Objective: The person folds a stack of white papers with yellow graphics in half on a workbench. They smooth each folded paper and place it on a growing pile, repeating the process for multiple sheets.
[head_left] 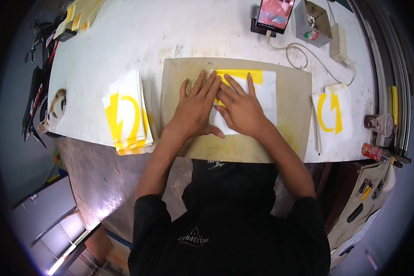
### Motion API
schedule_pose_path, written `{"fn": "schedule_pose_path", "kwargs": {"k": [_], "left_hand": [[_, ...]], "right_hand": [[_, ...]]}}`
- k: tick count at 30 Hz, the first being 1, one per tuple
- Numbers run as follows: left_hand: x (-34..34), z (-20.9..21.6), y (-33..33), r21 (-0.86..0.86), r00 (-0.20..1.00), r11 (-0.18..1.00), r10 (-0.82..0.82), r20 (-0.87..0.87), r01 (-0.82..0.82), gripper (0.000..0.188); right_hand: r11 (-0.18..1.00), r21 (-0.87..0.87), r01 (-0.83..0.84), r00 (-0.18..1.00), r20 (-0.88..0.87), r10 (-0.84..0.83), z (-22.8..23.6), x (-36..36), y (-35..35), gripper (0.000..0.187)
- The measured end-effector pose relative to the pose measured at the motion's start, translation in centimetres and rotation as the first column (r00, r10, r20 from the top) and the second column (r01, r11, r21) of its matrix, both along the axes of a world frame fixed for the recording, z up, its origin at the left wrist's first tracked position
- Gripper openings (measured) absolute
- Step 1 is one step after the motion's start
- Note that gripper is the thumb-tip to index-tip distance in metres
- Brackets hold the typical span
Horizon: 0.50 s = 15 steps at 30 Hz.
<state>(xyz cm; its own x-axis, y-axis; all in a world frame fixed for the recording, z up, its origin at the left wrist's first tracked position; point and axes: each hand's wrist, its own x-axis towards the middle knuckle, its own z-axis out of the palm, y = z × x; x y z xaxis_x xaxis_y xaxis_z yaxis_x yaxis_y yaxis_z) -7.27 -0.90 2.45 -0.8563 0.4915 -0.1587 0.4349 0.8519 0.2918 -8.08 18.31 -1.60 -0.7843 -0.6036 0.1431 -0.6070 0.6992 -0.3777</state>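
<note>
On a translucent tan mat in front of me lies a white sheet with a yellow band along its top and left side. My left hand rests flat across the sheet's left edge, fingers stretched upward and thumb out to the right. My right hand presses flat on its middle with spread fingers. The two hands touch or overlap near the fingertips. They hide much of the sheet's left half. Whether it is paper or thin cloth I cannot tell.
A pile of yellow-printed white sheets lies left of the mat, a smaller pile right. Farther back are a phone, a grey box and a power strip with cable. A cat is at the left edge, a bottle at the right.
</note>
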Motion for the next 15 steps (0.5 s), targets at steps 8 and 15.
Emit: {"fn": "schedule_pose_path", "kwargs": {"k": [8,15], "left_hand": [[-0.9,0.8,0.6,-0.152,0.993,0.988,0.031,0.115,-0.013,0.161],[-1.0,0.7,0.7,-0.156,0.994,0.988,0.034,0.105,-0.017,0.163]], "right_hand": [[0.998,-0.062,0.017,1.0,0.019,-0.016,0.8,-1.2,0.0,0.072],[0.872,0.248,0.422,0.902,-0.02,-0.431,-0.1,-0.9,4.8,0.089]]}}
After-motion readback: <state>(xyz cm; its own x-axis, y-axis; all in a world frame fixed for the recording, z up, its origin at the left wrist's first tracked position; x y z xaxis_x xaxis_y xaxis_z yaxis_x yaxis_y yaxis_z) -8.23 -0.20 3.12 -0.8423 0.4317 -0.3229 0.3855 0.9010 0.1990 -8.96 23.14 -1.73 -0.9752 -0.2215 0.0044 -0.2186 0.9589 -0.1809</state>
